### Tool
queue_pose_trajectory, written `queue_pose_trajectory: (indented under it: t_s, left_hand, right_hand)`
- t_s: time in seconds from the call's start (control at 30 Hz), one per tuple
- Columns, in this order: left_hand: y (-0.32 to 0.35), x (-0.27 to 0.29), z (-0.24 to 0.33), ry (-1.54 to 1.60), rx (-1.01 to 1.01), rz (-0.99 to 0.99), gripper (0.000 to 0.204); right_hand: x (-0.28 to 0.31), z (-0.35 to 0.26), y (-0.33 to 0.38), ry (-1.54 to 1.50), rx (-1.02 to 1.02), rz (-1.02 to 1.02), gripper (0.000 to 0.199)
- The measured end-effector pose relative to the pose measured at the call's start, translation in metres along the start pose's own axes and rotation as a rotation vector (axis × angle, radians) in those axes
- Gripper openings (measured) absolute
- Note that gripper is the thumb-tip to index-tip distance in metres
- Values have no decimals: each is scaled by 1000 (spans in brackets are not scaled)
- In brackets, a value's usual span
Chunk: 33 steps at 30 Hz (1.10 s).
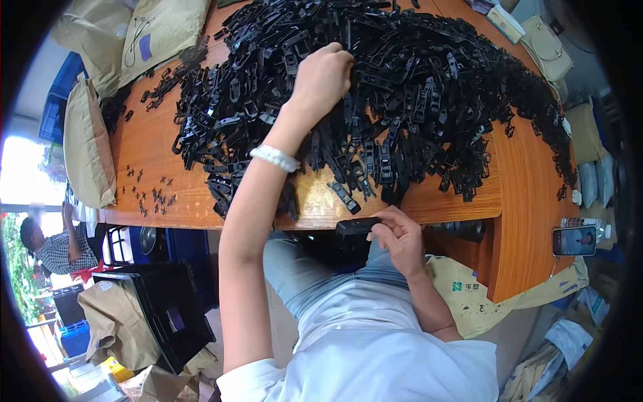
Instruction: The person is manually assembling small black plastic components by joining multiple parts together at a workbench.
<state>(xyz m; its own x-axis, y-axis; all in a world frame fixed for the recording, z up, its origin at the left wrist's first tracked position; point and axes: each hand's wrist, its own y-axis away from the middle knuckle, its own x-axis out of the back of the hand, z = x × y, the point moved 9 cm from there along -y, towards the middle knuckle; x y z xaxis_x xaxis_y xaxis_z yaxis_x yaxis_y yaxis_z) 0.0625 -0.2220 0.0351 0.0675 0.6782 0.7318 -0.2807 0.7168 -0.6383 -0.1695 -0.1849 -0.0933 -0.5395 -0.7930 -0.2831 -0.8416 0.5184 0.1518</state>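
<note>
A large heap of black plastic parts (402, 74) covers the far and middle table. My left hand (323, 75) reaches into the top of this heap, its fingers curled down among the pieces. The fingertips are hidden, so whatever they grip is unclear. By the table's front edge, my right hand (400, 240) pinches a dark, blocky black plastic part (355, 226) between thumb and fingers. A single long black piece (343, 197) lies on the wood just beyond it.
Small black cross-shaped bits (157, 199) are scattered on the wooden table (315, 201) at left. Paper sacks (90, 144) stand along the left side. A phone (574, 240) showing a picture is at the right. Another person (63, 248) is far left beyond stacked black crates (171, 315).
</note>
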Motion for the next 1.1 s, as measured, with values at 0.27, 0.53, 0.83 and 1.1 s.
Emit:
queue_pose_trajectory:
  t_s: [0.27,0.53,0.83,1.1]
  left_hand:
    - [-33,-69,-25,-411,245,-317,12]
    - [-25,-49,-18,-428,267,-269,12]
    - [81,52,-32,604,737,305,20]
    - [156,36,67,1128,1046,-323,23]
  right_hand:
    - [-4,6,0,66,46,-53,15]
    - [-4,4,-1,112,92,-92,15]
    - [-2,5,-3,-7,30,-57,15]
    - [-8,-65,2,226,392,-34,16]
